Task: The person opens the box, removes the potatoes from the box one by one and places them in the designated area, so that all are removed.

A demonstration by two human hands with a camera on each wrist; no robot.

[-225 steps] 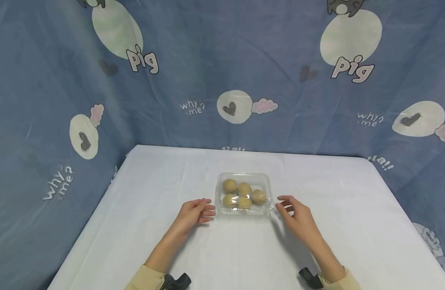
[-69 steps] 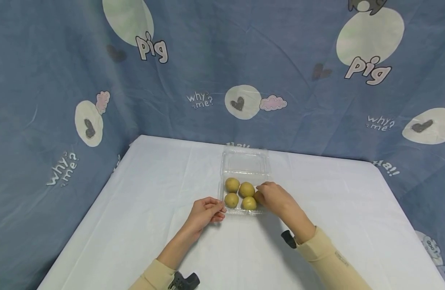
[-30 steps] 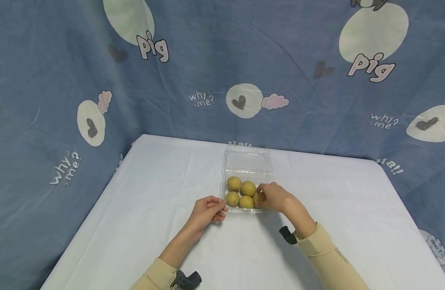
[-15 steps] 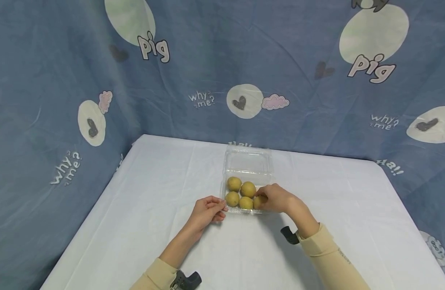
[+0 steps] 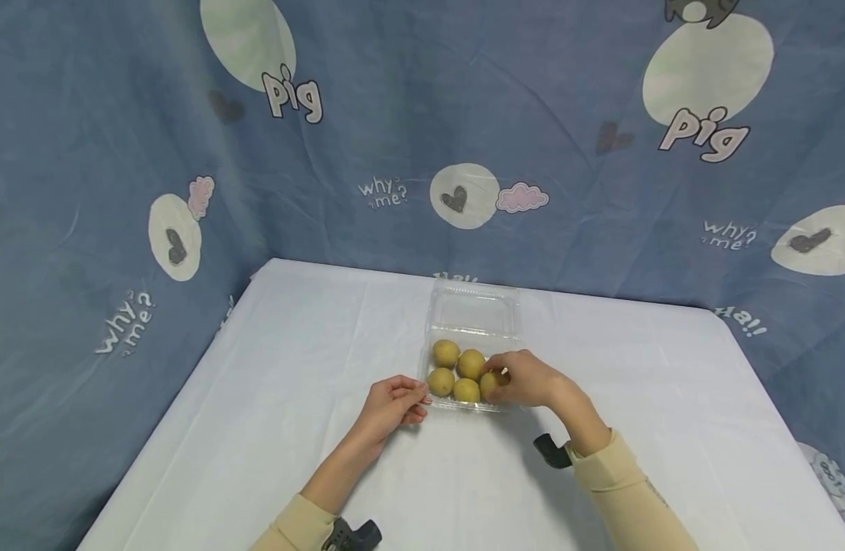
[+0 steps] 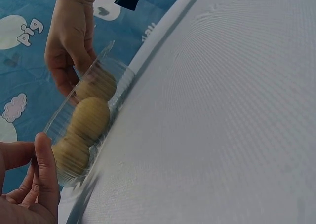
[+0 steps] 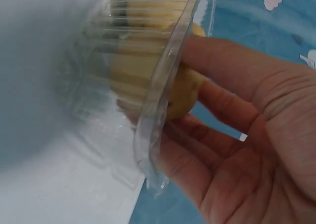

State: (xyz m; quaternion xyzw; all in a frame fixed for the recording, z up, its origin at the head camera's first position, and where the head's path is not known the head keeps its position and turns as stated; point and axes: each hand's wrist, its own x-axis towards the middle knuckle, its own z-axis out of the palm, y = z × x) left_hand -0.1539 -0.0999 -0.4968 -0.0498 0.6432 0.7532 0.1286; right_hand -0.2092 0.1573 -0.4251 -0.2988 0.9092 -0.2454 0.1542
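Note:
A clear plastic clamshell box (image 5: 457,405) lies on the white table with its lid (image 5: 474,312) folded back, away from the person. Several round, yellow fruits (image 5: 445,353) sit in two rows inside; their exact kind is unclear. At the box's front left corner, my left hand (image 5: 393,402) pinches the rim between thumb and fingers. From the right, my right hand (image 5: 529,380) reaches over the box wall, thumb and fingers curled around the rightmost fruit (image 7: 181,93). That fruit is still down in the box, partly covered by those fingers.
A white cloth covers the table (image 5: 312,329). Behind and to the left hangs a blue printed curtain (image 5: 367,99). Dark wrist devices (image 5: 352,536) sit at both cuffs.
The box was closed in the earliest frame, with both hands beside it; now its lid lies back. My right hand has shifted slightly rightward lately, showing more of the rightmost fruit. My left hand stays put.

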